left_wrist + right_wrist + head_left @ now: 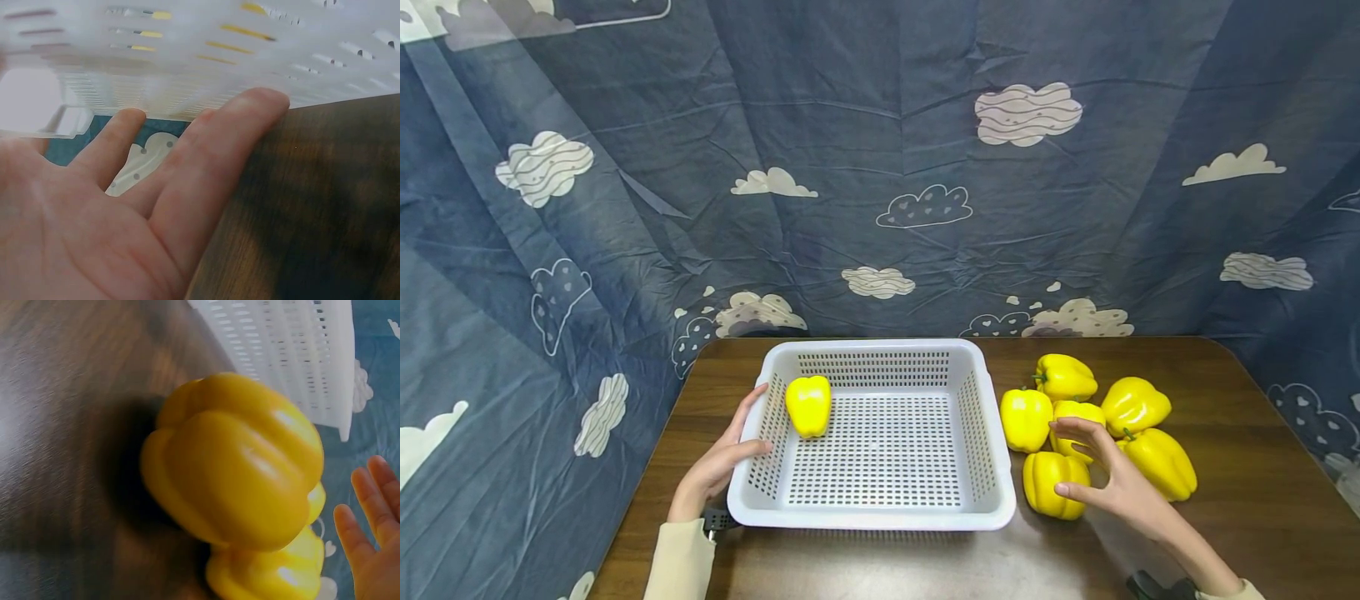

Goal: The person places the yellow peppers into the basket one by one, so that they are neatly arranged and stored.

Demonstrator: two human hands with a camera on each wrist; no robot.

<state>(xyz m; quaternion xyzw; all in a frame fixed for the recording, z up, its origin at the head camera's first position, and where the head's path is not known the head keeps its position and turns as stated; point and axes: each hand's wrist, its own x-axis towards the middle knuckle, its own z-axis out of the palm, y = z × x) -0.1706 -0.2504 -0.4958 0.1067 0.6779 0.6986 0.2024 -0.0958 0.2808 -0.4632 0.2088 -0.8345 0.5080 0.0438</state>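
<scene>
My left hand [718,462] rests at the left side of a white perforated plastic basket [872,520], with thumb and fingertips at its rim. In the left wrist view, the left hand's straight fingers [200,169] lie against the outer wall. One yellow bell pepper [809,406] is inside the basket, near its left wall. Above a cluster of bell peppers on the right, my right hand [1116,479] is spread, thumb close to the front bell pepper [1051,485]. This front pepper fills the middle of the right wrist view, with the right hand's fingers [356,537] apart from it.
Several more yellow bell peppers [1137,407] lie on the brown wooden table [1247,467] to the basket's right. One is partly hidden behind the right hand. A dark blue curtain [880,133] with cloud prints hangs behind the table's far edge.
</scene>
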